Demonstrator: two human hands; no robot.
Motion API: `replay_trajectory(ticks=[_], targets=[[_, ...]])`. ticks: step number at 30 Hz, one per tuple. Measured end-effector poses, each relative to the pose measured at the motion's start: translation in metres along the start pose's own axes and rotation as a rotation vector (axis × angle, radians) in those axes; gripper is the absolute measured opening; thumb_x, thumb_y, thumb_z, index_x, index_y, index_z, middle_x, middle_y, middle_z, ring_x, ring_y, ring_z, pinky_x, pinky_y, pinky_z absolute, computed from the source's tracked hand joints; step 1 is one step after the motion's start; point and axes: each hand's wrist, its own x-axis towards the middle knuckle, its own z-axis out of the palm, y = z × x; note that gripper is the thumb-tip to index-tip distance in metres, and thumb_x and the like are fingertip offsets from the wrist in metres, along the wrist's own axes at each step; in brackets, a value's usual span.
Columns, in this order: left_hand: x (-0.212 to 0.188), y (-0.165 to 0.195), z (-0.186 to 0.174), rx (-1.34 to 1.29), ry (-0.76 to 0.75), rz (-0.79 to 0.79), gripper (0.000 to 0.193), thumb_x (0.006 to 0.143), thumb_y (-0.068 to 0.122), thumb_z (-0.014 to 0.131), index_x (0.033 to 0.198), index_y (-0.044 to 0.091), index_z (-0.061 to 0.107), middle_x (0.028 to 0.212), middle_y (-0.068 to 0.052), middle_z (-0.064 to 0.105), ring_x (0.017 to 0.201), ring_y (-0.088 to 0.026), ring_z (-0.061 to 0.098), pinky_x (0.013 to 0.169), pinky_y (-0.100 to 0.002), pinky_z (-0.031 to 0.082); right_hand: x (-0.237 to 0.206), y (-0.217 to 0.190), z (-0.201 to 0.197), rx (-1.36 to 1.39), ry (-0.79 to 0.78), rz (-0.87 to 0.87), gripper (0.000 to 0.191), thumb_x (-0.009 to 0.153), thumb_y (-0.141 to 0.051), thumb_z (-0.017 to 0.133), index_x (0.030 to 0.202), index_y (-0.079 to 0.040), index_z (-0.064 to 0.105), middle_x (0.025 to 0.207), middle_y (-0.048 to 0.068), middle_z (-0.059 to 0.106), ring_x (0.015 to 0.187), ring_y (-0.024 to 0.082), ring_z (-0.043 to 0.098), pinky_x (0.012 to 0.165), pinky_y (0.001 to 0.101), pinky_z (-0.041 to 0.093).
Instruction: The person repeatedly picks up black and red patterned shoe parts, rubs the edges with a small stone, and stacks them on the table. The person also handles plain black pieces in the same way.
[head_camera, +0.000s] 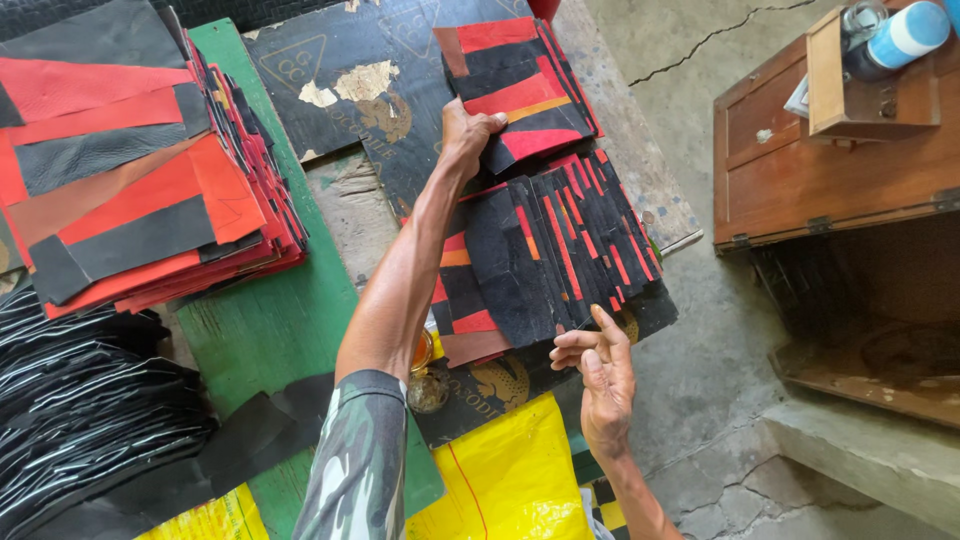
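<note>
My left hand (466, 137) reaches forward and grips the near edge of a small bundle of red and black leather pieces (520, 85), lifted over the dark board. Below it lies a fanned row of black and red leather pieces (550, 250). My right hand (600, 370) rests at the near edge of that row, fingers loosely curled, fingertips touching the pieces and holding nothing.
A tall stack of red, black and orange leather sheets (130, 180) sits on the green board (280, 320) at left. Black strips (80, 410) pile at lower left. A yellow bag (510, 480) lies near me. A wooden box (830, 150) stands at right on the concrete floor.
</note>
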Motion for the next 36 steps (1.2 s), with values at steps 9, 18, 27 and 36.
replay_trajectory(ticks=[9, 18, 27, 36], targets=[[-0.018, 0.022, -0.006, 0.093, 0.059, -0.236, 0.03, 0.082, 0.017, 0.081, 0.1, -0.003, 0.069, 0.092, -0.014, 0.073, 0.078, -0.023, 0.071, 0.067, -0.044, 0.061, -0.005, -0.008, 0.003, -0.071, -0.026, -0.017, 0.051, 0.109, -0.022, 0.046, 0.153, 0.002, 0.04, 0.115, 0.014, 0.066, 0.098, 0.019, 0.066, 0.087, 0.0357, 0.057], [-0.18, 0.119, -0.071, 0.605, -0.057, 0.445, 0.043, 0.086, 0.013, 0.075, 0.124, -0.005, 0.065, 0.104, -0.016, 0.078, 0.094, -0.023, 0.075, 0.083, -0.037, 0.061, -0.01, -0.034, 0.055, -0.683, -0.343, -0.365, 0.033, 0.093, 0.003, 0.062, 0.124, -0.007, 0.069, 0.117, 0.011, 0.066, 0.111, 0.027, 0.064, 0.098, 0.0357, 0.051], [-0.41, 0.204, -0.246, 0.477, 0.474, 0.32, 0.022, 0.1, 0.007, 0.067, 0.12, 0.0, 0.071, 0.102, -0.008, 0.078, 0.081, -0.009, 0.072, 0.07, -0.024, 0.06, 0.031, -0.019, 0.118, -1.091, -0.698, -0.766, 0.035, 0.081, -0.001, 0.07, 0.113, -0.013, 0.076, 0.14, 0.016, 0.055, 0.135, 0.038, 0.043, 0.112, 0.0522, 0.034], [-0.479, 0.146, -0.31, 1.229, 0.52, 0.58, 0.027, 0.088, -0.002, 0.076, 0.113, -0.002, 0.07, 0.111, -0.015, 0.069, 0.106, -0.035, 0.063, 0.093, -0.044, 0.052, 0.048, -0.011, 0.121, -1.146, -0.764, -0.745, 0.029, 0.084, -0.006, 0.071, 0.11, -0.016, 0.078, 0.144, 0.011, 0.056, 0.139, 0.036, 0.043, 0.111, 0.0504, 0.033]])
